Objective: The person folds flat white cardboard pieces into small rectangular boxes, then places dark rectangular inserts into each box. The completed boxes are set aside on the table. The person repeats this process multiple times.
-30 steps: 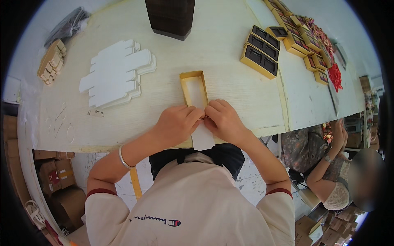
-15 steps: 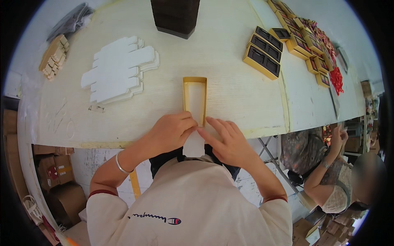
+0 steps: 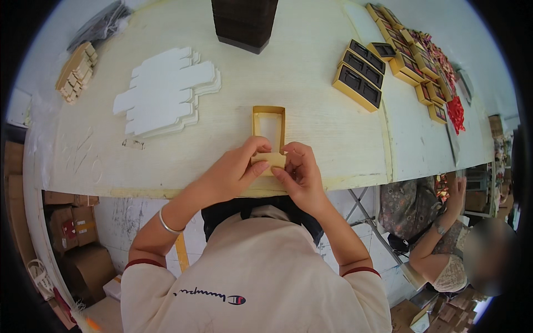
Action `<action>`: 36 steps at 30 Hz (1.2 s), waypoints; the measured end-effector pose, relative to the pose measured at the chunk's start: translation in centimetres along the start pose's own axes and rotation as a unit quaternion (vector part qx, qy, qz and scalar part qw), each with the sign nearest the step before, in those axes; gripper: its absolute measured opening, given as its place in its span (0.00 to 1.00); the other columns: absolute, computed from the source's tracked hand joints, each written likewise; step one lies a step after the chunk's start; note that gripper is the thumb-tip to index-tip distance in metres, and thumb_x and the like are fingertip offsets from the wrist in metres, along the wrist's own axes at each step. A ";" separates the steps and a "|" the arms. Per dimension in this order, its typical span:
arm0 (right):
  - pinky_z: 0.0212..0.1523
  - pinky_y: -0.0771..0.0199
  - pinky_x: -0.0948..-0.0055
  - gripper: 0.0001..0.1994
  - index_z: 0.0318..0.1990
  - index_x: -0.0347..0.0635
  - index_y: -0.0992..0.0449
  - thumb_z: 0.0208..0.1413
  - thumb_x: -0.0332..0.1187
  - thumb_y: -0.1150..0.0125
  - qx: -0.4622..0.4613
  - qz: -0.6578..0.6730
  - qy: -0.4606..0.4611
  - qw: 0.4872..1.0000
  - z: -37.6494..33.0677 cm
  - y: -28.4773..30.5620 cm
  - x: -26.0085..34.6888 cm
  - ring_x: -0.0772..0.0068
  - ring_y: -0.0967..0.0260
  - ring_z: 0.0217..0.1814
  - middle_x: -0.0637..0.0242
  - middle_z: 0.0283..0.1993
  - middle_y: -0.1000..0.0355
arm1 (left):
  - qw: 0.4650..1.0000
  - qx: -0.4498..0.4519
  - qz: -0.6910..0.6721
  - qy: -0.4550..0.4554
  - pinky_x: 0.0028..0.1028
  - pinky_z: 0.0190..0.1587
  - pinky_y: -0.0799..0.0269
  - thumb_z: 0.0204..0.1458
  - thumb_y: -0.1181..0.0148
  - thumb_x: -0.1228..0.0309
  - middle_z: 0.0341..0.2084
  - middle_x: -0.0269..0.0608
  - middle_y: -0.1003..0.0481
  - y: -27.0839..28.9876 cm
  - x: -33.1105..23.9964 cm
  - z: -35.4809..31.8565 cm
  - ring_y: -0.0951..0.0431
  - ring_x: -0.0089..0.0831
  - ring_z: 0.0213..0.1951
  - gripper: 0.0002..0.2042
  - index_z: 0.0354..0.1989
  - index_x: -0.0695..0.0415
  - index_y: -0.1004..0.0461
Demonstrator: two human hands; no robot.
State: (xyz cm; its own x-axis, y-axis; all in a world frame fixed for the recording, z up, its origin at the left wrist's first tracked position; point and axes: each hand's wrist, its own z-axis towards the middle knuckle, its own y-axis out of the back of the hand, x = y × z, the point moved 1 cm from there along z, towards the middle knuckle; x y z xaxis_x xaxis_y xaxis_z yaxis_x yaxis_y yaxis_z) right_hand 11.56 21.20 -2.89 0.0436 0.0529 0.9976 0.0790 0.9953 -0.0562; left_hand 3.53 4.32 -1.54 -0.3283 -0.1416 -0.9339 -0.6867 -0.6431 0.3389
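Two hands meet at the near end of the gold box tray (image 3: 268, 123): my left hand (image 3: 230, 173) and my right hand (image 3: 300, 176) both pinch the tan end flap (image 3: 270, 160), fingers closed on it from either side so it folds square. The tray lies open just beyond my fingers on the desk (image 3: 311, 105). Farther left sits a stack of flat white blanks (image 3: 166, 91); farther right, finished gold boxes (image 3: 358, 75).

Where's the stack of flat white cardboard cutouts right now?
In the head view, the stack of white cardboard cutouts lies on the table, up and to the left of the gold box that both hands work on, right of a pile of small tan pieces.
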 end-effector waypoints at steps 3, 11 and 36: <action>0.30 0.34 0.75 0.17 0.49 0.38 0.32 0.52 0.22 0.38 -0.022 -0.220 0.192 0.956 0.2 -0.2 0.3 0.68 0.36 0.32 0.56 0.44 0.33 | 0.998 -0.063 0.009 0.013 0.27 0.34 0.29 0.58 0.47 0.76 0.44 0.43 0.30 -0.7 -0.3 -0.1 0.27 0.30 0.32 0.09 0.45 0.61 0.35; 0.31 0.39 0.72 0.17 0.44 0.32 0.28 0.43 0.28 0.42 0.016 -0.583 0.330 0.742 -0.3 -0.2 1.0 0.67 0.38 0.34 0.60 0.44 0.34 | 0.953 -0.161 0.246 -0.080 0.34 0.29 0.30 0.51 0.40 0.72 0.38 0.42 0.31 -1.6 -1.5 -0.3 0.27 0.41 0.30 0.06 0.32 0.61 0.27; 0.33 0.30 0.74 0.17 0.47 0.37 0.29 0.48 0.15 0.45 0.078 -0.259 0.221 0.937 6.8 -0.6 10.9 0.68 0.30 0.35 0.58 0.46 0.31 | 0.929 -0.018 0.365 -0.067 0.45 0.60 0.44 0.38 0.33 0.65 0.47 0.46 0.34 3.0 -1.2 -0.8 0.35 0.45 0.54 0.14 0.30 0.57 0.29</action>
State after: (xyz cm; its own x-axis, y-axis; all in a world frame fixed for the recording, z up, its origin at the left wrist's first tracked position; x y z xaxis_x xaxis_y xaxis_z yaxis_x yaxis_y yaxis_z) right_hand 5.26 21.77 8.30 0.4506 -0.4459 0.7734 0.0595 0.8794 0.4724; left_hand 2.38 1.94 0.51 -0.7767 -0.4562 -0.4343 -0.2285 -0.4384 0.8693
